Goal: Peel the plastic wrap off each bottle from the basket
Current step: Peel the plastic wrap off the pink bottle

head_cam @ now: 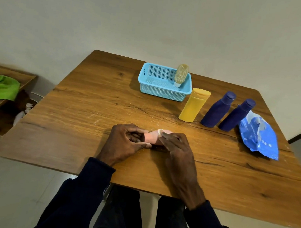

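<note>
Pink bottle (pixel 151 138) lies near the worktop's (pixel 93 95) front edge, my left grip (pixel 126 141) curled round one end, my right grip (pixel 175 147) pinching the other. A hard tug could slip my pinch and roll it away; the basket (pixel 162 92) sits by the far edge.

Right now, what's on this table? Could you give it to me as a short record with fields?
In hand: pink bottle, lying sideways, held by left hand and right hand
Container: blue basket, with one tan patterned bottle standing inside
Standing outside: yellow bottle and two dark blue bottles, right of the basket
Far right: crumpled blue bag
Surface: wooden table
</note>
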